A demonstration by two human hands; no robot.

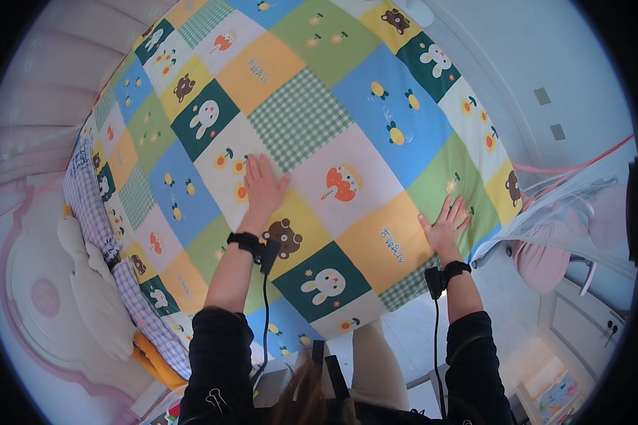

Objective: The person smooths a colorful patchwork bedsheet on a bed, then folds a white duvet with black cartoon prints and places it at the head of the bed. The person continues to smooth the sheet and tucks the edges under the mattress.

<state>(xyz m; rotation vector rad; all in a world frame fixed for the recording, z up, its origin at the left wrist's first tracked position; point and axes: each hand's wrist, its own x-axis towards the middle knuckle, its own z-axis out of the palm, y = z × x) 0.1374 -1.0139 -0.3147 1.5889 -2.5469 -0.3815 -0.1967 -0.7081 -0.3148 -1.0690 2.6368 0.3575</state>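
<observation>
A patchwork bed cover [301, 117] with squares of blue, green, orange, yellow and gingham spreads over the bed in front of me. Bears, rabbits and pineapples are printed on it. My left hand [264, 188] lies flat near the middle of the cover, fingers spread, next to a cream square. Farther right and nearer the edge, my right hand [445, 227] rests on a green square with its fingers apart. Neither hand holds anything. Each wrist wears a black band with a small device and a cable. Slight creases run through the cover around my right hand.
Purple checked pillows [152, 312] line the bed's left side, beside a white plush goose [96, 290] and a pink-edged headboard [18, 248]. An orange cloth [156, 361] lies at lower left. Sheer netting [560, 205] and a pink chair [542, 265] stand right of the bed.
</observation>
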